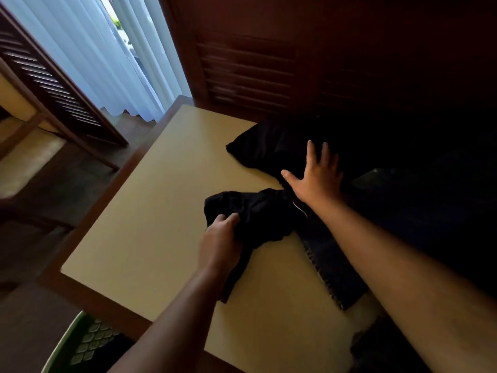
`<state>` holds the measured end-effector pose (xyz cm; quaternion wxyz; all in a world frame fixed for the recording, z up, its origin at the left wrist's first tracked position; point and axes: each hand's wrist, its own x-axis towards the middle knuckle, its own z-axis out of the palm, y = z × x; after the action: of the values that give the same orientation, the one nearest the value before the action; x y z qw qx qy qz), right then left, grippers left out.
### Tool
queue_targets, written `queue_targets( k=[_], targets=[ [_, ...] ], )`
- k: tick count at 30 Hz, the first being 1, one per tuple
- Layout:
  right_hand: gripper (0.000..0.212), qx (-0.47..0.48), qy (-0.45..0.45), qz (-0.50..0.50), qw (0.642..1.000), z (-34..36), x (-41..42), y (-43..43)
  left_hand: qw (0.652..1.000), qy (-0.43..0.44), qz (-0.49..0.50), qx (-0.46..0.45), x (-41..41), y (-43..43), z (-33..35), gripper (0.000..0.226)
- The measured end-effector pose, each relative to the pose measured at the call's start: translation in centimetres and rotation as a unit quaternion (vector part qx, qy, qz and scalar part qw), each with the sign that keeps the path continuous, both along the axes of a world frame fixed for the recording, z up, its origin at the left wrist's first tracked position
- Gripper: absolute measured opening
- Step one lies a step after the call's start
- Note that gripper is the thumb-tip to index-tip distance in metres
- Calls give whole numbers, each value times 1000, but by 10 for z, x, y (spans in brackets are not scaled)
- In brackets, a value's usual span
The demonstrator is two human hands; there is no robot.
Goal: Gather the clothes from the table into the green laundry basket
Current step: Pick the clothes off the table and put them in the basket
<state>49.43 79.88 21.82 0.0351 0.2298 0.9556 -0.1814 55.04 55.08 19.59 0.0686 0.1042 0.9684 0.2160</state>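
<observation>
A: Left hand (219,238)?
B: Curled round a bunched black garment (258,214), thumb and fingers dug into the folds, near the middle of the cream table (150,200).
A: Right hand (314,176)?
B: Fingers straight and spread wide, thumb out to the left, palm down on the dark pile of clothes (269,146) at the far right of the tabletop. Holding nothing.
A: Anything else among the clothes?
B: A dark blue piece (333,267) with a stitched hem, lying flat under the right forearm, touching the black garment. Farther right, too dark to tell apart.
A: Green laundry basket (80,343)?
B: Near left corner, below the table edge, beside the left forearm. Dark inside, contents unclear.
A: Behind?
B: White curtain (102,49) far left, louvred wooden door (250,71) far right.
</observation>
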Motion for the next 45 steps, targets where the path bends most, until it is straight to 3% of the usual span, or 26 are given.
queue_targets(
  k=[3, 6, 9, 13, 15, 17, 19, 23, 29, 32, 35, 37, 41, 45],
  targets=[
    [102, -36, -9, 21, 999, -10, -7, -3, 994, 96, -3, 54, 0, 5, 17, 21],
    [89, -78, 1, 19, 997, -17, -3, -12, 979, 165, -33, 115, -10, 23, 42, 22],
    [63, -147, -29, 57, 987, -24, 6, -12, 968, 193, -43, 152, -23, 45, 65, 26],
    [16, -173, -157, 225, 946, -6, 37, -3, 969, 179, -27, 170, -35, 58, 73, 27],
    [22, -231, -158, 241, 929, -1, 48, 5, 974, 157, -23, 161, -37, 60, 69, 27],
    [29, -332, -102, 198, 917, -4, 53, 12, 983, 114, -30, 138, -39, 61, 63, 32],
    [32, -384, -53, 129, 913, -7, 55, 16, 995, 52, -46, 66, -43, 62, 56, 56],
    [64, -186, 56, 140, 971, -19, 56, 18, 987, -95, -89, -94, -55, 65, 43, 125],
    [72, -134, 65, 147, 978, -21, 77, -2, 951, -153, -174, -205, -75, 70, 17, 149],
    [76, -71, 47, 160, 983, -20, 91, -8, 939, -187, -189, -218, -83, 80, 6, 143],
    [81, -9, 26, 156, 987, -20, 101, -6, 934, -217, -187, -213, -82, 84, 0, 123],
    [85, 4, 12, 149, 989, -19, 109, -3, 941, -186, -183, -214, -77, 83, 0, 103],
    [88, 19, -1, 132, 991, -12, 127, 2, 968, -45, -175, -177, -58, 74, 6, 61],
    [89, 25, 18, 108, 994, -1, 141, -3, 986, -14, -140, -95, -29, 56, 17, 47]
  ],
)
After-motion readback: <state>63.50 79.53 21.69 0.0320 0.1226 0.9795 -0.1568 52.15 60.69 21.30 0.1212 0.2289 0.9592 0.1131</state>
